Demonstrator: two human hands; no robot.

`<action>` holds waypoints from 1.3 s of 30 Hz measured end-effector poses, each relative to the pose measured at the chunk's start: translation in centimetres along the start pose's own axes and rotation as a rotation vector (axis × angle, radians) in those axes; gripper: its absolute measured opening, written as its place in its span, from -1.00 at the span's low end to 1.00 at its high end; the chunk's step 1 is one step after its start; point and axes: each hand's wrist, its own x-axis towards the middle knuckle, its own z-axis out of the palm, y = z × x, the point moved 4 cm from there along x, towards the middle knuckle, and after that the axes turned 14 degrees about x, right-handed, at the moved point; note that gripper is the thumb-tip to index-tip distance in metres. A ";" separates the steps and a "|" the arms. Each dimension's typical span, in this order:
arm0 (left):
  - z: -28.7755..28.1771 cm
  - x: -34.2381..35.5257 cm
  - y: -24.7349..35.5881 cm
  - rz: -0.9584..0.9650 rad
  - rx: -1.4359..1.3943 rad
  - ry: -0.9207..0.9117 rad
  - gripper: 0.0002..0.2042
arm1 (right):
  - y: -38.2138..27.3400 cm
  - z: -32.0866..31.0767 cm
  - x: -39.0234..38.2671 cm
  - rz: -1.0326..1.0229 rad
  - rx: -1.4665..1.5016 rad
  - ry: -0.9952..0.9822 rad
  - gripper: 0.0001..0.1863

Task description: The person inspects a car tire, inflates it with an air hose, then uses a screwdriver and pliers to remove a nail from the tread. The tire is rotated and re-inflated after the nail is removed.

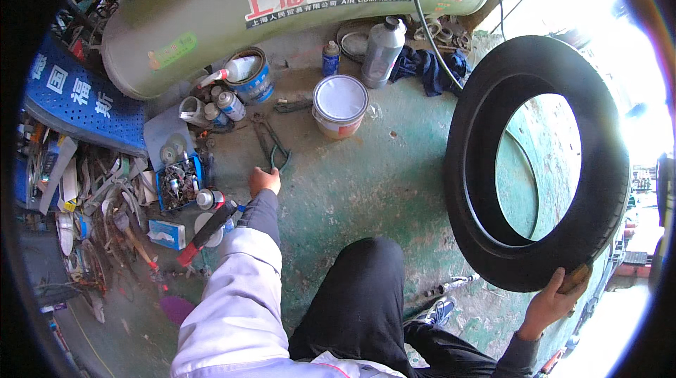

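Crouching over a worn green-painted concrete floor (366, 188), we hold a large black rubber tyre (539, 159) upright on its tread at our right side, our right hand (553, 300) cupped under its lower rim with the fingers curled around the rubber. Our left hand (264, 181), coming out of a pale lilac sleeve (239, 286), reaches forward with its fingers curled down just beside the looped handles of a pair of dark metal long-handled pliers (271, 142) lying flat on the floor; we cannot tell whether the fingers actually touch them. Beyond the pliers stands a squat paint can with a white lid (340, 104), and further back a grey plastic bottle (384, 50) and a crumpled dark blue rag (429, 68). Left of our hand sits a small blue tray of screws and bits (178, 182), near a few spray cans (229, 104).
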 end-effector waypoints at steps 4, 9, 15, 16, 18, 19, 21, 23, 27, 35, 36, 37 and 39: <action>-0.1 3.3 1.9 0.011 -0.094 0.045 -0.33 | 0.9 -0.4 0.0 -0.008 -0.033 0.023 -0.32; -1.7 5.7 5.6 0.072 -0.029 -0.003 -0.35 | 1.6 -0.8 0.2 -0.029 0.020 -0.006 -0.30; -2.9 6.4 7.6 0.090 0.124 -0.055 -0.36 | 1.4 -1.3 0.7 0.022 -0.035 0.077 -0.27; -2.8 7.0 7.5 0.106 0.121 -0.103 -0.36 | 1.4 -1.4 0.7 0.056 -0.160 0.079 -0.27; -2.2 8.3 6.7 0.094 0.130 -0.191 -0.33 | 1.3 -1.3 0.8 0.045 -0.080 0.038 -0.26; -1.7 9.1 6.3 0.098 0.119 -0.239 -0.31 | 1.1 -1.4 0.7 -0.004 -0.070 0.063 -0.25; -1.3 10.8 4.7 0.123 0.098 -0.283 -0.26 | 1.4 -1.5 0.5 0.042 0.007 0.041 -0.26; -1.1 12.0 2.8 0.134 0.048 -0.311 -0.34 | 1.5 -1.4 0.1 0.035 0.069 0.016 -0.29; -1.0 9.8 -1.5 -0.097 -1.093 -0.784 -0.65 | 1.3 -1.2 -1.0 0.139 0.057 0.062 -0.23; -11.7 -3.4 1.2 0.296 -1.411 -0.462 -0.84 | -4.1 -0.1 0.6 0.091 0.290 -0.086 -0.07; -14.4 -6.4 4.2 0.551 -1.375 -0.461 -0.86 | -4.4 -0.2 0.9 0.135 0.273 -0.091 -0.06; -17.1 -9.5 7.3 0.730 -1.323 -0.436 -0.87 | -4.9 -0.2 1.2 0.095 0.269 -0.087 -0.05; -21.8 -17.0 13.6 0.896 -1.368 -0.522 -0.89 | -5.5 -0.4 1.7 0.013 0.255 -0.071 -0.04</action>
